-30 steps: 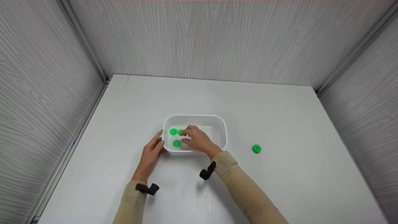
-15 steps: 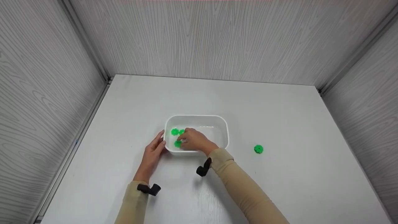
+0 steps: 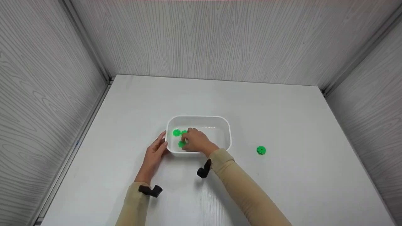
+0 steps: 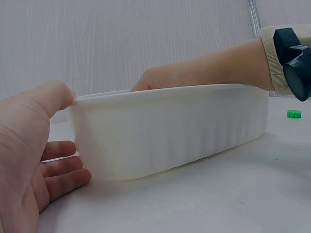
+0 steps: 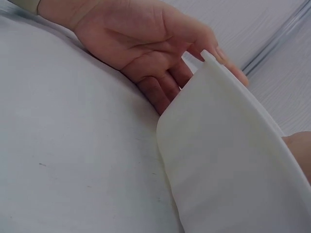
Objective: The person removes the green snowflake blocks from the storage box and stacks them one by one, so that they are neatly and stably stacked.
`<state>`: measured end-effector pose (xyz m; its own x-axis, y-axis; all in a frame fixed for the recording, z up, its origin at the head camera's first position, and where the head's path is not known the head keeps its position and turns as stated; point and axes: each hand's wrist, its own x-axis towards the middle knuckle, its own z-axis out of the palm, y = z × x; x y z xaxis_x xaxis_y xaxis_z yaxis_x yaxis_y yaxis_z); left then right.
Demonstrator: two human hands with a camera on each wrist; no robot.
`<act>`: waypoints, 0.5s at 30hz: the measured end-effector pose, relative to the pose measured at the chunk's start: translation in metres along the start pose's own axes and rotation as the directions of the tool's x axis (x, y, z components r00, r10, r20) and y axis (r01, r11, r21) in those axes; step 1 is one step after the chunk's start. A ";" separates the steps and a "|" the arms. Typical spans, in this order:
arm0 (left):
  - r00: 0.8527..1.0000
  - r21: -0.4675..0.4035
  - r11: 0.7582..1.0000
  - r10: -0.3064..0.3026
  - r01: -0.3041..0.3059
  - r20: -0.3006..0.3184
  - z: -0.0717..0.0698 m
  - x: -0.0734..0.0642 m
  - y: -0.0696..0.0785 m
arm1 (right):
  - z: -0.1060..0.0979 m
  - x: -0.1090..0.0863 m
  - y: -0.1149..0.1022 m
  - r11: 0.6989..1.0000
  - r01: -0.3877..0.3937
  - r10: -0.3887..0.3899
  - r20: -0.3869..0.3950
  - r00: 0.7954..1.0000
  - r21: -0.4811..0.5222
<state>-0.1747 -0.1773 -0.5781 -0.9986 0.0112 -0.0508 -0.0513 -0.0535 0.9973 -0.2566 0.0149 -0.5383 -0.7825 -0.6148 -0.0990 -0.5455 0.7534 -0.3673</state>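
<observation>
A white rectangular box point(image 3: 198, 116) stands on the table, with several green flower-shaped pieces point(image 3: 176, 132) near its left end. My left hand point(image 3: 154, 154) holds the box at its left side; in the left wrist view the thumb point(image 4: 56, 97) rests at the rim, the other fingers low beside the outer wall. Inside the box, my right hand point(image 3: 197, 140) reaches down with bent fingers and pinches the nearest green flower-shaped piece point(image 3: 181, 144). Its fingertips partly cover that piece, and the box wall hides them in the left wrist view.
Another green flower-shaped piece point(image 3: 261, 150) lies on the white table point(image 3: 298, 125), right of the box. Grey wood-grain panels point(image 3: 204, 37) stand at the back and on both sides. Black camera mounts point(image 3: 204, 169) sit on both wrists.
My right hand has lowered toward the nearest green piece and closed its fingers on it, shifting it slightly right. My left hand has stayed at the box.
</observation>
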 end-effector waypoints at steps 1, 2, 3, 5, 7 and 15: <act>1.000 0.008 1.000 -0.001 0.001 0.000 0.000 0.000 0.000 | 0.001 0.000 0.000 1.000 0.002 -0.002 -0.005 1.000 -0.011; 1.000 0.009 1.000 -0.002 0.002 -0.005 0.000 0.000 0.000 | 0.002 0.001 0.000 1.000 0.001 -0.001 -0.008 1.000 -0.015; 1.000 0.010 1.000 -0.002 0.002 -0.011 0.000 0.000 0.000 | 0.002 0.001 0.000 1.000 -0.002 0.002 -0.009 1.000 -0.018; 1.000 0.012 1.000 0.001 -0.001 -0.012 0.000 -0.001 -0.001 | 0.003 0.001 0.000 1.000 -0.015 0.014 -0.003 1.000 -0.011; 1.000 0.008 1.000 0.004 -0.004 -0.011 0.000 -0.001 -0.001 | 0.002 0.001 0.000 1.000 -0.014 0.014 0.000 1.000 -0.016; 1.000 0.016 1.000 0.010 -0.010 -0.008 0.000 0.000 0.000 | -0.001 0.002 0.001 0.998 0.027 -0.027 0.008 1.000 -0.051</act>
<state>-0.1748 -0.1777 -0.5780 -0.9992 0.0024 -0.0410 -0.0411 -0.0372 0.9985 -0.2587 0.0147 -0.5381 -0.7651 -0.6365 -0.0970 -0.5809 0.7474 -0.3225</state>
